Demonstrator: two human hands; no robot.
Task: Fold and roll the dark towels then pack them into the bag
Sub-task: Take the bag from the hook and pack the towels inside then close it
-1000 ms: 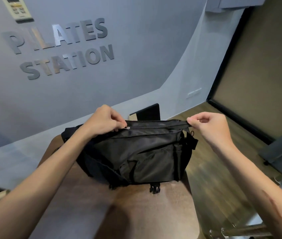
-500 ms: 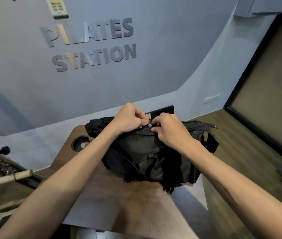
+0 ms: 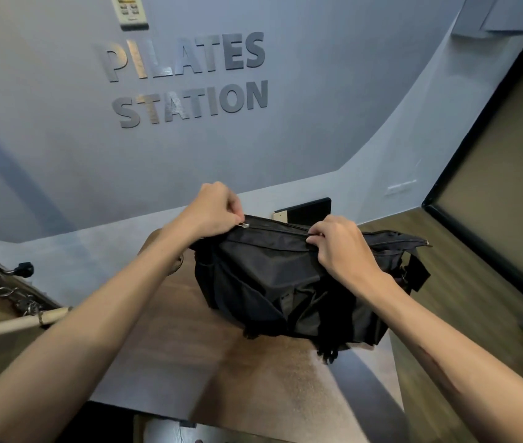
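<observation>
The black bag (image 3: 285, 282) sits on the brown table (image 3: 209, 372) and fills its far right part. Both hands hold the bag's top: the left hand (image 3: 212, 209) pinches the zipper pull (image 3: 243, 224), and the right hand (image 3: 343, 247) grips the top edge. The near table in front of the bag is bare wood, between the two arms. A black board (image 3: 309, 210) stands just behind the bag. A wooden stick (image 3: 14, 324) pokes in at the left.
</observation>
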